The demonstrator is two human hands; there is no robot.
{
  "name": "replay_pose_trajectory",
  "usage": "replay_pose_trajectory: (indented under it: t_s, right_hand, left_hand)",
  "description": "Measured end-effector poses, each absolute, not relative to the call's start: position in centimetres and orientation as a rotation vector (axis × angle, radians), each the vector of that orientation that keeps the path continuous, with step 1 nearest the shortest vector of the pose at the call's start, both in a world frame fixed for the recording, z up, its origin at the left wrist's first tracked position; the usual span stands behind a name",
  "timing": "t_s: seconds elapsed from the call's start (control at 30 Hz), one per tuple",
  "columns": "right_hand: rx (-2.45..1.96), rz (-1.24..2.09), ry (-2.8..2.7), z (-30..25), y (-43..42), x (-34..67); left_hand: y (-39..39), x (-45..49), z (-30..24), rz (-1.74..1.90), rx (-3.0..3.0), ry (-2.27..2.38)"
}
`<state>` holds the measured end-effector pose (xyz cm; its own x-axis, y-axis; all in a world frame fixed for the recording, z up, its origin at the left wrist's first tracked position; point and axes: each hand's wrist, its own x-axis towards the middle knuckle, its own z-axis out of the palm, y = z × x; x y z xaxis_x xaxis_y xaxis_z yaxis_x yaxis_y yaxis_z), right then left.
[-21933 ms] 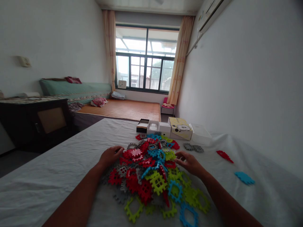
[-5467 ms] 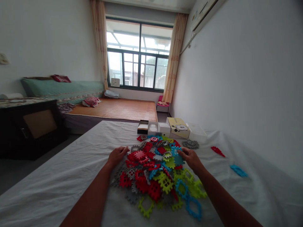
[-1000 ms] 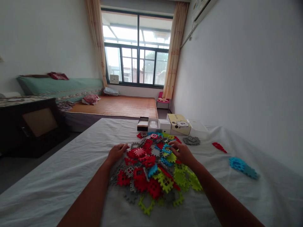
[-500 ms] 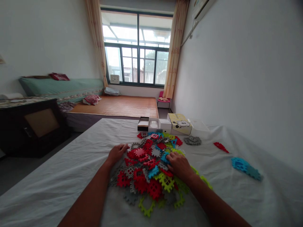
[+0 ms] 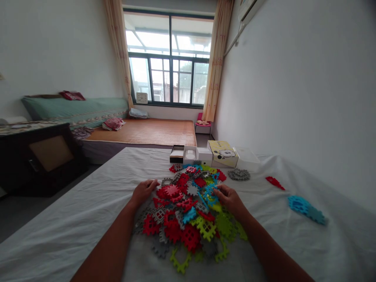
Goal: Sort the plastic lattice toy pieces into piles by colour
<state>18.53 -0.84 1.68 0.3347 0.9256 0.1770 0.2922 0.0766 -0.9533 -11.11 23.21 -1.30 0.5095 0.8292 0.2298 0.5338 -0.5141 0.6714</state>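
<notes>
A heap of interlocking plastic building pieces, red, grey, lime green and blue with toothed edges, spreads over the white sheet in front of me. My right hand is at the heap's right side, thumb and fingers pinched on the edge of a blue toothed piece. That piece has openings through it and is tilted over the pile. At the heap's left edge rests my left hand, its fingers closed together. A bit of red shows by its fingertips; whether it is held, I cannot tell.
Small boxes, one black-rimmed, and a yellow cartoon box stand behind the heap. Stacked grey pieces lie to the right, then a red piece and joined blue pieces. A mat-covered bed is beyond.
My right hand has moved slightly right, lifting the blue piece's edge out from among the others, so more of it shows. My left hand has barely moved.
</notes>
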Motion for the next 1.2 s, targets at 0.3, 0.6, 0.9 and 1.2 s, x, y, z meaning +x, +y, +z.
replay_pose_trajectory:
  t_s: [0.3,0.6,0.9,1.2]
  right_hand:
    - [-1.333,0.85,-1.022,2.0,-1.5,19.3]
    - [-1.268,0.902,-0.982,1.7,-1.6,20.2]
    - [-1.59,0.482,-0.749,3.5,-2.6,29.0]
    - [-1.89,0.083,-0.447,1.7,-13.1,42.1]
  left_hand:
    - [23.4,-11.2,-1.3,0.719,2.242,1.103]
    - [23.4,-11.2,-1.0,0.708,2.243,1.099]
    - [23.8,-11.3,-1.1,0.68,2.223,1.092]
    - [23.9,-11.2,-0.8,0.671,2.23,1.096]
